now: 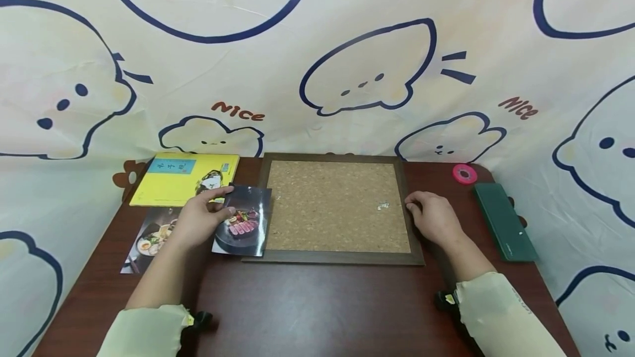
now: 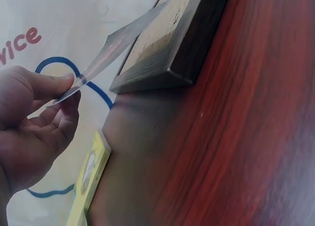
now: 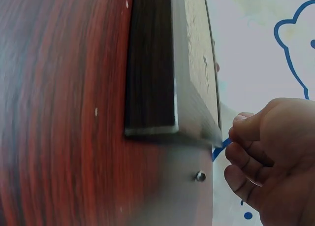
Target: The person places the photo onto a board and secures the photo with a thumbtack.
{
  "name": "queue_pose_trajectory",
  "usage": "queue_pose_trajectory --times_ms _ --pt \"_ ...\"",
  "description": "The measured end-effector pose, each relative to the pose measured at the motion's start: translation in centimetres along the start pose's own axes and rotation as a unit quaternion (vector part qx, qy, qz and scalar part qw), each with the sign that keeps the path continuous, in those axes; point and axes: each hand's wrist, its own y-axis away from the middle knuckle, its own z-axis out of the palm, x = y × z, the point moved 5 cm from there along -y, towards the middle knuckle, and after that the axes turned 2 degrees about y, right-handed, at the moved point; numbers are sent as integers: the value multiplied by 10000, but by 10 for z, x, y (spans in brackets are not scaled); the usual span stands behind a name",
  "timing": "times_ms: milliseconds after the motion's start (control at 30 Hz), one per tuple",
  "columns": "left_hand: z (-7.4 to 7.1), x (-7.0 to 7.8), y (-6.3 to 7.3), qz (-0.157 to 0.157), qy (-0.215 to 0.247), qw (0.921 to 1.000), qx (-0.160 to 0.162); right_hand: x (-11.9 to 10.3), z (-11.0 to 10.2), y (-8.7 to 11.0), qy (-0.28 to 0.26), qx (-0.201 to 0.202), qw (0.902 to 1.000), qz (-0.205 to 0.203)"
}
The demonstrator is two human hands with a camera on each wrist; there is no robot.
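Observation:
A glossy food photo (image 1: 242,241) with a dark background is pinched by my left hand (image 1: 195,223) between thumb and fingers at its upper left edge. Its right side overlaps the left rail of a cork board (image 1: 337,208) with a brown wooden frame. From the left wrist, the photo (image 2: 120,39) appears tilted, raised above the tabletop, its far end over the cork. My right hand (image 1: 435,216) is beside the board's right rail, fingertips right at the edge and fingers loosely bent. In the right wrist view these fingers (image 3: 241,179) lie close to the frame's corner.
A yellow book (image 1: 173,186) lies at the back left, with a second food photo (image 1: 154,236) in front of it, partly covered by my left arm. At the right are a pink tape roll (image 1: 457,174) and a long green case (image 1: 503,225). A printed cloth (image 1: 347,131) hangs behind.

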Motion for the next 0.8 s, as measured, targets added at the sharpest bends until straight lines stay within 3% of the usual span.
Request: queue_pose_trajectory --times_ms 467,800 --pt "25 16 -14 353 83 9993 64 -21 13 -11 -179 -24 9998 -71" --pt "44 26 -32 240 368 9990 -122 -38 20 -18 -375 30 9993 -75"
